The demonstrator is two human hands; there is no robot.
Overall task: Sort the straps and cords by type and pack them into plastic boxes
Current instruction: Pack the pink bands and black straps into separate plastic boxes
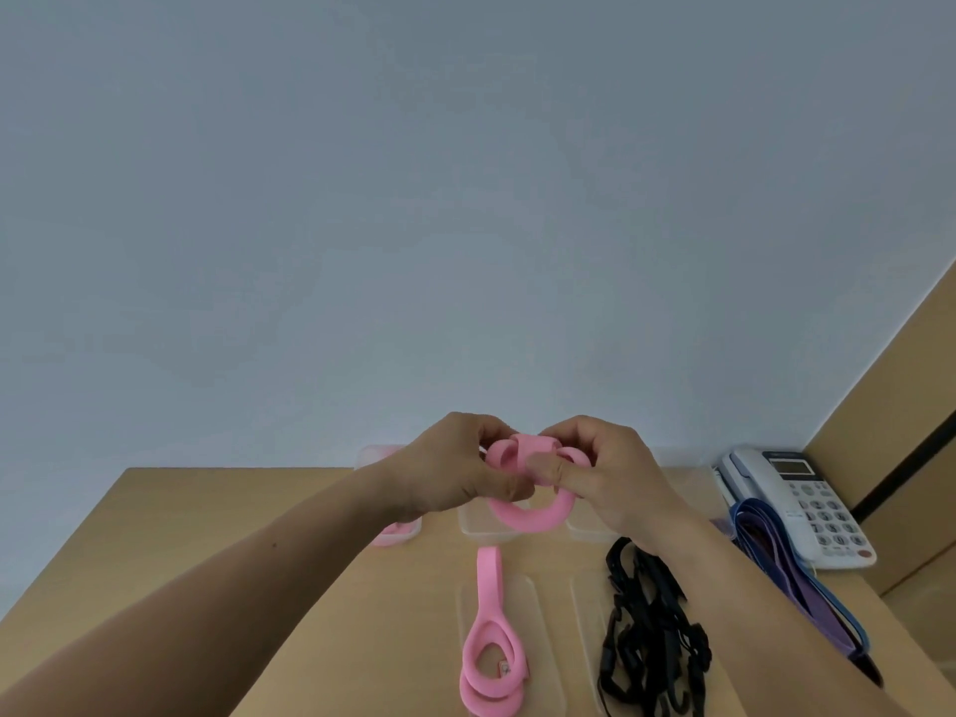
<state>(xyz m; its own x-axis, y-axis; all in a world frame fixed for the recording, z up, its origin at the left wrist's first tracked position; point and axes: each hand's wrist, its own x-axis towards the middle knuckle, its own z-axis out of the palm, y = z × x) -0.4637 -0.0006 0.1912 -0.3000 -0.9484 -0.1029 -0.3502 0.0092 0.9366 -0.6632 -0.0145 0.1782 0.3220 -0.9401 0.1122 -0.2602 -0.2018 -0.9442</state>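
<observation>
At frame centre, my left hand (455, 470) and right hand (605, 476) pinch a pink band (522, 517). I judge it soft, springy; grip the coils.

Coiled strap (522, 520) left of white phone (822, 504) was pink; 2nd strap (489, 574) also pink. Cords (641, 639) nearer phone were blk, bands (776, 551) beside it blue & purple, table (258, 509) tan.

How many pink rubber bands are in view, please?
3. The left hand and right hand grip one pink band; a second band lies on the wooden table; a third band peeks from the clear plastic box behind the left wrist, perhaps hiding more.
</observation>
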